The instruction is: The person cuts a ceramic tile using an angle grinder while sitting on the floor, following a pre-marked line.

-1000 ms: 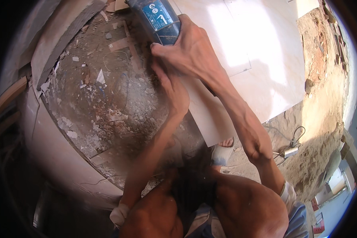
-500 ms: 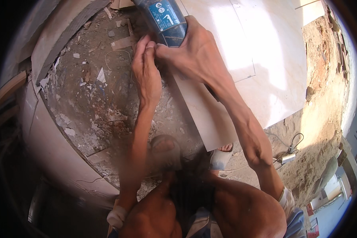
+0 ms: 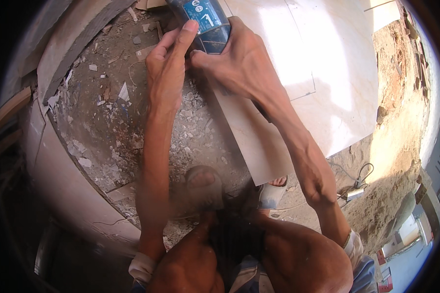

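Both hands [image 3: 220, 63] apparently grip grinder [image 3: 205, 22]

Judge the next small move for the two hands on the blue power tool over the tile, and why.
Probably ease the blue power tool along the edge of the long tile strip. Both the right hand and the left hand already grip its body, and the strip lies along the large tile beside the rubble.
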Tool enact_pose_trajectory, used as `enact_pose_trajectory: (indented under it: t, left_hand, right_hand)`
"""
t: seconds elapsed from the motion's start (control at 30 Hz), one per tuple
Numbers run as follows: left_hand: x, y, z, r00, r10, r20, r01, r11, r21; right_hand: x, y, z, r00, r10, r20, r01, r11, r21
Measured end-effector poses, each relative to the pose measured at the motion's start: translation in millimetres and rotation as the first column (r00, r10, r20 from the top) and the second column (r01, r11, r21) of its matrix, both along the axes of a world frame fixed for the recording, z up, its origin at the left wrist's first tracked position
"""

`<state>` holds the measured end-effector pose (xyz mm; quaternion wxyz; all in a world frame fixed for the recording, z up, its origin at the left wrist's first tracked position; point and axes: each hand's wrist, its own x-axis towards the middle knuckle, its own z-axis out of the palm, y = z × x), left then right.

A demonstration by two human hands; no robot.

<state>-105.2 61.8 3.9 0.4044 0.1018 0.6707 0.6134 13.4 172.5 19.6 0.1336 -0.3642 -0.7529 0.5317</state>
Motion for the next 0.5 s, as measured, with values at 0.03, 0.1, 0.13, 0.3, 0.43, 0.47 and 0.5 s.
enact_pose_trajectory:
  t: [0.03, 0.1, 0.13, 0.3, 0.43, 0.47, 0.5]
  left_hand:
    - [-0.5, 0.1, 0.3, 1.0, 0.0, 0.003, 0.0, 1.0, 0.005]
    - [-1.6, -0.1, -0.7, 1.0, 0.001, 0.011, -0.001, 1.0, 0.013]
    - [-2.2, -0.7, -1.7, 1.0, 0.001, 0.007, -0.001, 1.0, 0.012]
    - [-2.8, -1.2, -6.6, 1.0, 0.0, -0.002, 0.0, 1.0, 0.024]
    - [-3.7, -1.0, -6.5, 1.0, -0.006, 0.008, 0.006, 0.998, 0.055]
    - [-3.9, -0.6, -6.2, 1.0, -0.005, 0.009, 0.004, 0.998, 0.058]
    - [-3.4, -0.5, -7.0, 1.0, -0.003, 0.012, 0.003, 0.998, 0.062]
  right_hand:
    - [-0.6, 0.5, -1.1, 1.0, 0.0, -0.006, 0.0, 1.0, 0.01]
    - [-1.6, 0.2, -1.4, 1.0, 0.0, -0.008, 0.001, 1.0, 0.016]
    - [-2.2, 0.0, -0.8, 1.0, -0.001, -0.005, 0.001, 1.0, 0.011]
    - [-2.7, -0.2, -2.6, 1.0, -0.003, 0.0, 0.003, 1.0, 0.003]
    - [-4.0, -0.5, -2.4, 1.0, -0.001, 0.002, 0.001, 1.0, 0.004]
    - [-4.5, -0.4, -1.9, 1.0, -0.002, 0.003, 0.002, 1.0, 0.006]
    - [-4.2, -0.5, -2.4, 1.0, -0.002, 0.003, 0.002, 1.0, 0.002]
